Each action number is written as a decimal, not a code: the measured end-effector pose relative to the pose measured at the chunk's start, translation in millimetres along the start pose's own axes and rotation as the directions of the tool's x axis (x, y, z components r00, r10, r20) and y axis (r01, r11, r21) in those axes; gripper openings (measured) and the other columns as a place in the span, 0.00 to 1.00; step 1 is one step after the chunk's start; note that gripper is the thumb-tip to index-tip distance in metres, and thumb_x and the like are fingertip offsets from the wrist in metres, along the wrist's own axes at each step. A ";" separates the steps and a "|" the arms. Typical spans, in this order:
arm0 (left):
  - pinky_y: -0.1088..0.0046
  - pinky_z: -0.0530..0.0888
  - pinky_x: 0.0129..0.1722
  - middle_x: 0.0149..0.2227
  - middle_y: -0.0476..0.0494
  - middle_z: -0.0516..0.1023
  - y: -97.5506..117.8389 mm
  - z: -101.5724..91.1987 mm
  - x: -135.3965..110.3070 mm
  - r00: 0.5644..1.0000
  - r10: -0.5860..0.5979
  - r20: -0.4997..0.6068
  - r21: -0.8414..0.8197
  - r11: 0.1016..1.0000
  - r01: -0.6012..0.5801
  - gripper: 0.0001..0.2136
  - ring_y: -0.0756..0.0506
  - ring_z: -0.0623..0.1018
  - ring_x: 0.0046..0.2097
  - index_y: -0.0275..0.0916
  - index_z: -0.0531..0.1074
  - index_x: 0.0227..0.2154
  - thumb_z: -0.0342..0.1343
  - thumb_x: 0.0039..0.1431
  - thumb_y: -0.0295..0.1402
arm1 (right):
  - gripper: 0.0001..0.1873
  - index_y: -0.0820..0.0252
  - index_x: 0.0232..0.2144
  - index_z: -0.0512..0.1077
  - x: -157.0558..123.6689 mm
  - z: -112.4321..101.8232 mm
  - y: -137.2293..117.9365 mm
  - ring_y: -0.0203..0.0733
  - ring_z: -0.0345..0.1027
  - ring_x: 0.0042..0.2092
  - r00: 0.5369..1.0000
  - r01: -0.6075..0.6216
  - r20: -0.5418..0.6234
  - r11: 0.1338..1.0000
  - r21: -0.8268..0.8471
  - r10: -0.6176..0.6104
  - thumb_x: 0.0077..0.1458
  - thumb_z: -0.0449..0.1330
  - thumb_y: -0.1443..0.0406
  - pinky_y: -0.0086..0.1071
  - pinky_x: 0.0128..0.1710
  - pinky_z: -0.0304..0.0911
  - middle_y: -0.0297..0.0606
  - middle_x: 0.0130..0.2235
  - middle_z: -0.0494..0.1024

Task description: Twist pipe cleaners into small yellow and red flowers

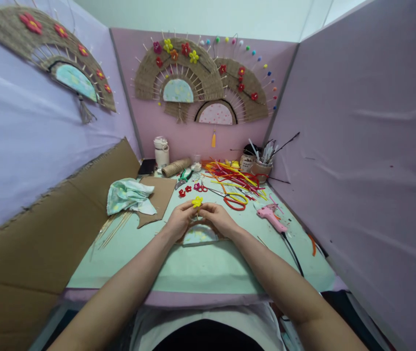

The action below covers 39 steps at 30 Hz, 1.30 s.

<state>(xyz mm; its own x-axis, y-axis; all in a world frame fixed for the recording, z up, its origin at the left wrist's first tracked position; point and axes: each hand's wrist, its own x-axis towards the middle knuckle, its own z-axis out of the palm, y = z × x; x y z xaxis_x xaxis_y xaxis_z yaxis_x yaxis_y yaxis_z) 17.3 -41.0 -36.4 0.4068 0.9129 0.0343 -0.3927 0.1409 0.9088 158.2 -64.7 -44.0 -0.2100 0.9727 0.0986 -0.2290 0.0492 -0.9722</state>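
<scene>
a yellow pipe-cleaner flower (197,202) is looking fully shaped between two hands
the left hand (180,219) and right hand (215,218) are pinching it in narrowed fingers, above a fabric-centred fan (199,234); whether it is attached is not showing. beyond the flower, red flowers (182,193) are seemingly lying finished, straight pipe cleaners (231,175) lying unshaped. no writing is reading legibly.

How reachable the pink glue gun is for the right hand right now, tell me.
Probably yes: the pink glue gun lies right of the right hand, and the red-and-yellow-handled scissors sit farther back, off the direct path. That hand is at the yellow flower, though.
</scene>
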 end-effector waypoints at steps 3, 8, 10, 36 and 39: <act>0.69 0.72 0.37 0.35 0.40 0.76 0.3 1.0 -1.3 0.995 -0.078 0.054 -0.075 0.994 0.082 0.14 0.47 0.75 0.35 0.34 0.75 0.33 0.64 0.43 0.35 | 0.14 0.62 0.28 0.72 0.9 -0.3 0.6 0.31 0.64 0.27 0.999 0.001 -0.050 1.000 -0.018 -0.002 0.42 0.64 0.58 0.26 0.28 0.59 0.33 0.27 0.74; 0.72 0.71 0.38 0.38 0.43 0.74 -0.6 -1.5 1.6 0.998 -0.063 -0.026 -0.054 0.997 0.061 0.21 0.49 0.75 0.36 0.38 0.70 0.42 0.65 0.41 0.29 | 0.14 0.62 0.28 0.71 3.4 -3.9 -1.9 0.30 0.59 0.23 0.983 0.046 -0.172 0.991 -0.129 -0.068 0.44 0.61 0.56 0.25 0.24 0.55 0.32 0.24 0.72; 0.72 0.70 0.39 0.40 0.43 0.73 -1.0 -2.2 3.1 0.995 -0.004 -0.101 0.062 0.998 0.011 0.23 0.49 0.75 0.38 0.40 0.68 0.44 0.65 0.41 0.30 | 0.12 0.62 0.26 0.71 3.4 -4.4 -3.1 0.32 0.60 0.24 0.960 0.093 -0.233 0.964 -0.247 -0.152 0.46 0.60 0.57 0.26 0.25 0.56 0.32 0.23 0.71; 0.76 0.66 0.30 0.26 0.50 0.72 5.0 -9.0 6.4 0.919 0.178 -0.351 0.234 0.967 -0.098 0.13 0.51 0.70 0.29 0.37 0.71 0.24 0.65 0.38 0.40 | 0.09 0.58 0.33 0.71 -6.0 -5.7 -15.4 0.41 0.63 0.37 0.839 0.317 -0.031 0.534 -0.784 -0.544 0.54 0.55 0.59 0.35 0.41 0.58 0.39 0.34 0.73; 0.77 0.66 0.31 0.28 0.49 0.72 11.8 -15.1 8.1 0.887 0.142 -0.440 0.122 0.988 -0.098 0.14 0.52 0.70 0.31 0.37 0.70 0.24 0.65 0.36 0.40 | 0.10 0.59 0.30 0.71 -0.4 -17.1 -28.8 0.40 0.64 0.35 0.828 0.201 -0.185 0.589 -0.783 -0.529 0.54 0.53 0.61 0.33 0.37 0.58 0.38 0.32 0.74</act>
<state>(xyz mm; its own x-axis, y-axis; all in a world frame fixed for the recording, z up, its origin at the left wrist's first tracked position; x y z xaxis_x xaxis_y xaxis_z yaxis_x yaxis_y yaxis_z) 3.5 -26.1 -31.6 -0.0579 0.9980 -0.0237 -0.3272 0.0035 0.9450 181.1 -62.5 -19.7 0.1234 0.8217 0.5564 0.5671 0.4017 -0.7191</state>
